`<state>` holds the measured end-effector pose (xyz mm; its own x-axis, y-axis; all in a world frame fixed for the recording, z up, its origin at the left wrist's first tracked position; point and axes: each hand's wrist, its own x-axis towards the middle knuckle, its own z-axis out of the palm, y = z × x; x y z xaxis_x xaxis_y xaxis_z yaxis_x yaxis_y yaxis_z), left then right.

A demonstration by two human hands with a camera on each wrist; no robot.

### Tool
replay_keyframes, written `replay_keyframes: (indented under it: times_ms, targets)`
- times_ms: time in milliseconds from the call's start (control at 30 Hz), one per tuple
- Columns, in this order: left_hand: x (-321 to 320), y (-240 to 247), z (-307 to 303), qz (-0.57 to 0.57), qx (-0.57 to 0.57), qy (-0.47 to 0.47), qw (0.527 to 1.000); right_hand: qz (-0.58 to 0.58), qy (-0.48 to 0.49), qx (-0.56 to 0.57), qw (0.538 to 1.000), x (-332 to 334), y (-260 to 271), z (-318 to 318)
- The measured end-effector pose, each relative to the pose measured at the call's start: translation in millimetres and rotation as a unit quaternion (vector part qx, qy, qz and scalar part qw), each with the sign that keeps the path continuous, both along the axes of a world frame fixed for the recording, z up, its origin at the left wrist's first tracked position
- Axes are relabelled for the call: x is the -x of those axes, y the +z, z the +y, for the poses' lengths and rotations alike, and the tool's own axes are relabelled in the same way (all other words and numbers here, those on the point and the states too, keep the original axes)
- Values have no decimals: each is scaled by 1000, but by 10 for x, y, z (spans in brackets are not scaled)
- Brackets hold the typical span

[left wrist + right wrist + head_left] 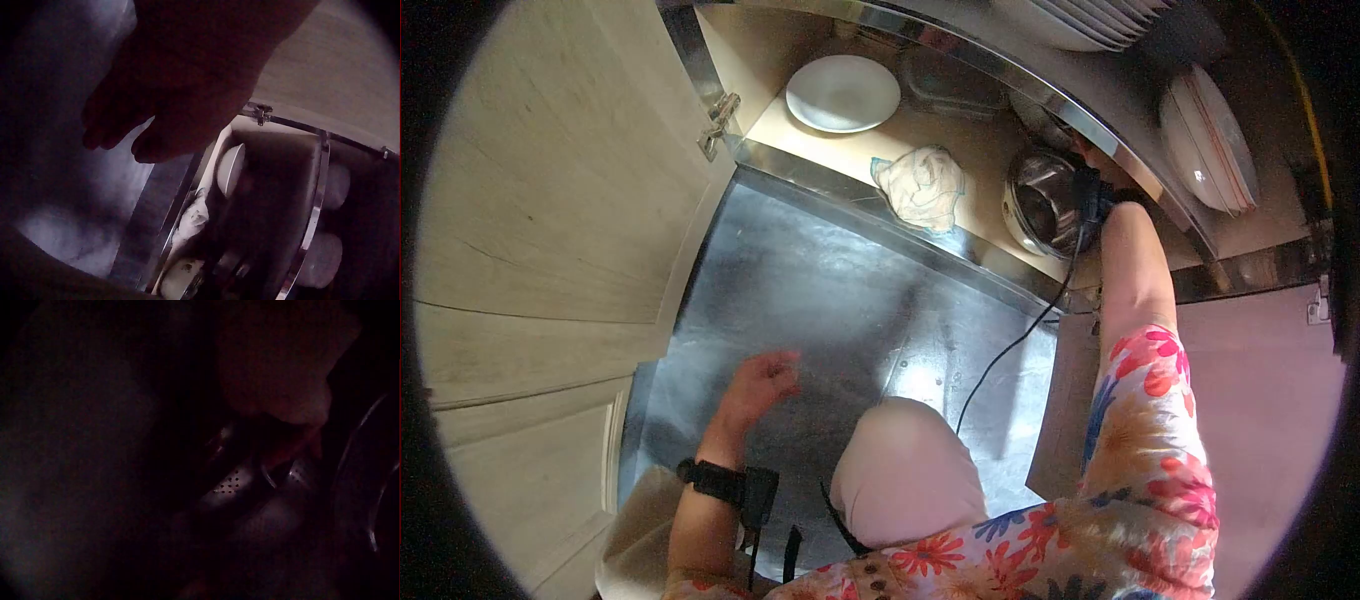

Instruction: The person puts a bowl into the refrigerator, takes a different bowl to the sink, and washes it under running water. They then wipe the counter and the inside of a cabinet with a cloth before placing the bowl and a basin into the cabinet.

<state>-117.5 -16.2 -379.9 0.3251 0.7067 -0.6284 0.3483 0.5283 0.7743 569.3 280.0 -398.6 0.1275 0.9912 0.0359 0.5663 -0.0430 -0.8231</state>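
Observation:
My right hand (1088,152) reaches deep into the low cabinet, mostly hidden by its wrist camera and the shelf edge. Beside that wrist sits a shiny steel bowl (1040,195). In the dark right wrist view, the fingers of the right hand (281,381) come down right at a perforated metal piece (228,482), like a colander; I cannot tell whether they grip it. My left hand (762,385) hangs over the floor, fingers loosely bent, holding nothing. A crumpled pale cloth or bag (925,190) and a white plate (843,93) lie farther left on the cabinet's bottom board.
A wooden cabinet door (570,200) stands wide at the left, another door (1260,400) at the right. Above, a metal-edged shelf (1010,75) carries stacked white plates (1090,22) and bowls (1208,140). A black cable (1000,355) hangs from the right wrist. A clear container (950,85) sits at the back.

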Motion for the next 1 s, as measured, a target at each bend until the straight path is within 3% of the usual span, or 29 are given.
replay_keyframes:
  times_ms: [67,300,467,533,633,700,867,967,1000]
  targets:
    - [-30,31,9,-5,15,17,1000,-56,-12,3,998,-150,67,-284]
    - [-123,-23,61,32,16,26,999,-259,-52,4,964,-303,628,-312]
    - [-134,43,100,-2,36,44,998,-401,-80,-4,912,154,1003,-416]
    - [-68,-6,72,-11,34,48,998,-456,-91,-8,885,352,1098,-763]
    - [54,-62,8,-50,61,77,994,-538,-98,-21,837,1001,1198,-976]
    - [138,-53,2,-29,19,19,999,-589,-98,-28,802,1292,1300,-1048]
    - [234,-252,-76,-7,18,26,999,-595,-106,-24,796,1395,1328,-967]
    - [279,-294,-96,-5,22,33,999,-696,-68,-237,674,831,770,-553]
    - [329,-249,-107,-7,25,41,999,-590,-78,-127,794,1499,849,-493]
